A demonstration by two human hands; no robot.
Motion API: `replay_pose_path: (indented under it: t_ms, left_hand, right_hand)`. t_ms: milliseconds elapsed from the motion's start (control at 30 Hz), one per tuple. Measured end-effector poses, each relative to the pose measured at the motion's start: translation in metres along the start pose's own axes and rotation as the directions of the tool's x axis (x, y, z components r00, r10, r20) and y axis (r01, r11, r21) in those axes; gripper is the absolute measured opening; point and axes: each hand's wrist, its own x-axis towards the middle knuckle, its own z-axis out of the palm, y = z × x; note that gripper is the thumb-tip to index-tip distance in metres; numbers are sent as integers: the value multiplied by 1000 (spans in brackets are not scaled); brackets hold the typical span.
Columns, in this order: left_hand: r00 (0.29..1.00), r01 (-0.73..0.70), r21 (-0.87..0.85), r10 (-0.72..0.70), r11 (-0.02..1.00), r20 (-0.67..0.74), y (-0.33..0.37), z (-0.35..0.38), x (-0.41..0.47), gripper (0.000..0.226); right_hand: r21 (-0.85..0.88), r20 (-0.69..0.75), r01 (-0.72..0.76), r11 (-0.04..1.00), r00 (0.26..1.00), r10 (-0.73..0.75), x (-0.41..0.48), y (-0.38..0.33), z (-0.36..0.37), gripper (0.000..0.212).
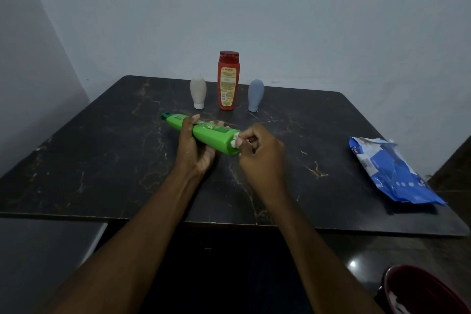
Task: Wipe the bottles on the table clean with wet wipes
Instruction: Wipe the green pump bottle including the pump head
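Grip status: the left hand [193,146] grasps the green bottle [212,139] around its middle, thumb on the upper side and fingertips showing on the far side. The right hand [261,158] is curled and pinches a crumpled white wet wipe [235,141] against the base end of that bottle.

Bottle position: the green bottle lies roughly horizontal over the centre of the dark marble-patterned table [102,160]. Its dark green cap points away and to the left, and its flat base points toward the right hand. Whether the bottle touches the tabletop cannot be determined.

Remaining bottles: 3 stand in a row near the far edge of the table, beyond the hands and apart from one another.
1. The white bottle [198,93] is on the left and stands on its cap.
2. The red bottle [228,81] is in the middle. It is the tallest of the 3, stands upright with its cap on top, and shows a yellow printed label to the camera.
3. The blue-grey bottle [255,95] is on the right and stands on its cap.

Supplies: a blue and white wipes packet [392,171] lies flat near the right edge of the table, well apart from the hands, with its top flap crumpled.

Surroundings: a plain pale wall stands behind the table. A dark red container [420,290] sits below table level at the lower right, partly cut off by the frame.
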Motion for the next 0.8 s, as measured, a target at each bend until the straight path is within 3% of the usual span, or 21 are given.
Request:
replay_pose_path:
  t_ms: [133,333,433,533,667,800]
  left_hand:
    - [994,58,89,-66,994,86,1,-7,3,38]
    - [982,46,157,-73,987,175,-2,-8,0,41]
    - [983,40,282,-88,958,161,-6,-3,-6,39]
    - [982,-24,379,-49,925,182,-11,9,-11,45]
    - [951,-138,488,-22,862,308,-12,38,-10,42]
    - [893,-261,587,-40,767,449,-9,74,6,38]
  right_hand:
    - [-27,46,-136,990,989,137,-10,18,-6,17]
    - [306,47,-307,901,950,307,-5,16,-31,21]
    - [269,82,-294,917,956,282,8,9,-45,15]
    - [165,233,-242,956,952,200,22,1,-52,12]
    - [219,488,-294,930,859,157,38,-3,-57,16]
    - [226,514,-285,932,847,135,59,2,-64,9]
